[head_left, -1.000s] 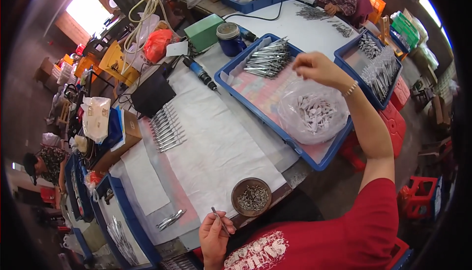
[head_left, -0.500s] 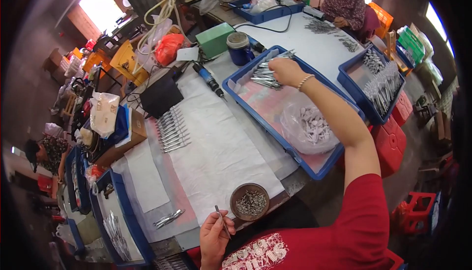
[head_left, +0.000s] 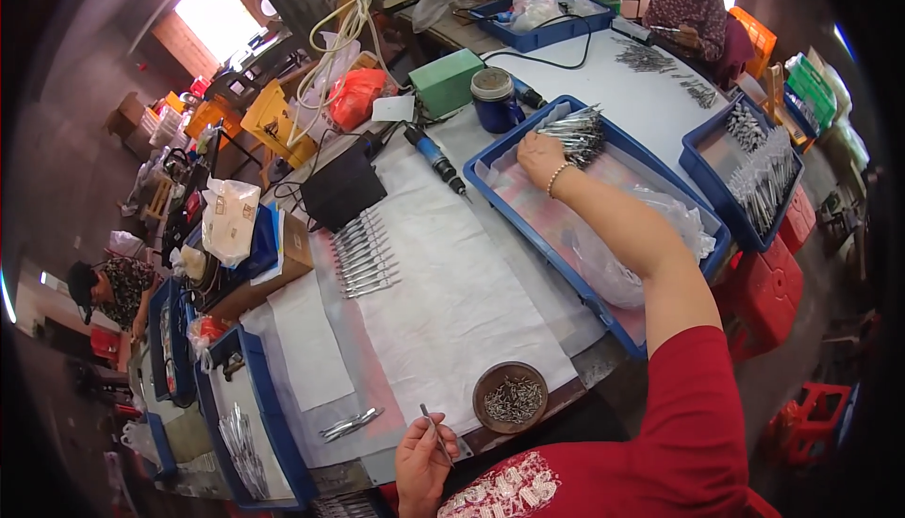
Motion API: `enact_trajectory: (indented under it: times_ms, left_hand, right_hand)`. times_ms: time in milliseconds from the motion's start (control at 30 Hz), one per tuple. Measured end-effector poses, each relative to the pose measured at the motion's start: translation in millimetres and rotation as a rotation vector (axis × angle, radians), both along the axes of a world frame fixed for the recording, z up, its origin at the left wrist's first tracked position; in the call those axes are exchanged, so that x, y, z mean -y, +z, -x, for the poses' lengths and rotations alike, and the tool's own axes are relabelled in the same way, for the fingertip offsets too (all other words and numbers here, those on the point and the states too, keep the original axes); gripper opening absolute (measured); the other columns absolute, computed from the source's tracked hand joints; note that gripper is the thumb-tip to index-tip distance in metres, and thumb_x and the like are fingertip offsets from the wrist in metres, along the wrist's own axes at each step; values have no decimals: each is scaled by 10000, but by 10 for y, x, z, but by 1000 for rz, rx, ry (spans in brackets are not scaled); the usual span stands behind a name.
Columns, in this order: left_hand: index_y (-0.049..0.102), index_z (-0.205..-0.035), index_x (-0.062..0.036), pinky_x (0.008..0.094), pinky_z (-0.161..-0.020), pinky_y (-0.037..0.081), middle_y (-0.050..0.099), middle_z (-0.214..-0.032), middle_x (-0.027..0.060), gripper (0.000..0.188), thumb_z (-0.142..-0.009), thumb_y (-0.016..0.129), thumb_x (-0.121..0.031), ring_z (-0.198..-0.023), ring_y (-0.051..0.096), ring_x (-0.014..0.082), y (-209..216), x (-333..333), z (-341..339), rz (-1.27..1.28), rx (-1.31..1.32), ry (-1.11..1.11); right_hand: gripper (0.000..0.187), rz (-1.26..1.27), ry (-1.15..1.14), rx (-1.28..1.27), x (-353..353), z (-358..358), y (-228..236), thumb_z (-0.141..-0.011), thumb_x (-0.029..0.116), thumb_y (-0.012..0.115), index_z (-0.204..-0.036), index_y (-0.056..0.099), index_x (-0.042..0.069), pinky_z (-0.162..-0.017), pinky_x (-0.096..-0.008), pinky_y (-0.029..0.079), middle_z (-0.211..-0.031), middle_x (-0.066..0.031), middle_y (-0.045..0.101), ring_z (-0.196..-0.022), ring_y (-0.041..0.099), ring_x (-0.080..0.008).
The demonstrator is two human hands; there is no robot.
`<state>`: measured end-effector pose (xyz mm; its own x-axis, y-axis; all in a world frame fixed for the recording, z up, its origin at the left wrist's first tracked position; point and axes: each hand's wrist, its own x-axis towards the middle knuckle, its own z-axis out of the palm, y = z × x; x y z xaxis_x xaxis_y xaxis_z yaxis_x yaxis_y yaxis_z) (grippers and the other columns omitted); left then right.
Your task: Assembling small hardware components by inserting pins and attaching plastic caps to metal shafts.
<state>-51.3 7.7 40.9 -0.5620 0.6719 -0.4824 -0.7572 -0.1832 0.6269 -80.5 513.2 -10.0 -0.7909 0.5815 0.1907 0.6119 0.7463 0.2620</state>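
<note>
My left hand [head_left: 424, 452] is closed on a slim metal tool [head_left: 435, 434], held upright between thumb and fingers at the table's near edge. Close by sits a round brown bowl [head_left: 485, 413] of tiny metal pieces. My right arm stretches over the blue tray [head_left: 603, 315]. In its far end, my right hand [head_left: 542, 160] is against a heap of long, slim metal parts [head_left: 577, 135]; its fingertips are hidden. Under my right forearm lies a clear plastic bag [head_left: 603, 259] of small white pieces. Several metal parts [head_left: 364, 259] lie in a row on the white sheet.
A blue power screwdriver [head_left: 436, 158], a black box [head_left: 342, 186] and a dark blue jar [head_left: 497, 108] stand beyond the sheet. More trays of metal parts flank me, one at right [head_left: 699, 162]. Co-workers [head_left: 693, 9] sit at far right and at left.
My right hand has shifted to the near-left side of the heap, and the heap looks bigger and more spread. My left hand keeps the slim metal tool. The view has turned slightly left.
</note>
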Motion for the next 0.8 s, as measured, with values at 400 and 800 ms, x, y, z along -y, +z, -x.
enact_trajectory:
  times_ms: [400,800]
  left_hand:
    - [528,-1097,9,281,-623,443,603,-839,105,207,-922,472,-86,-680,545,173,-127,69,44,-26,72,-14]
    - [523,-1102,26,276,-643,454,594,-845,101,211,-921,482,-74,-696,553,163,-145,144,0,-104,125,-39]
  right_hand:
    - [160,-50,53,-115,-32,-41,-242,-845,111,479,-882,609,24,-601,-363,535,-866,-150,611,-781,643,-253]
    - [111,218,287,-284,-14,-457,684,-709,-9,554,-819,542,-15,-767,-452,457,-836,-224,587,-867,567,-390]
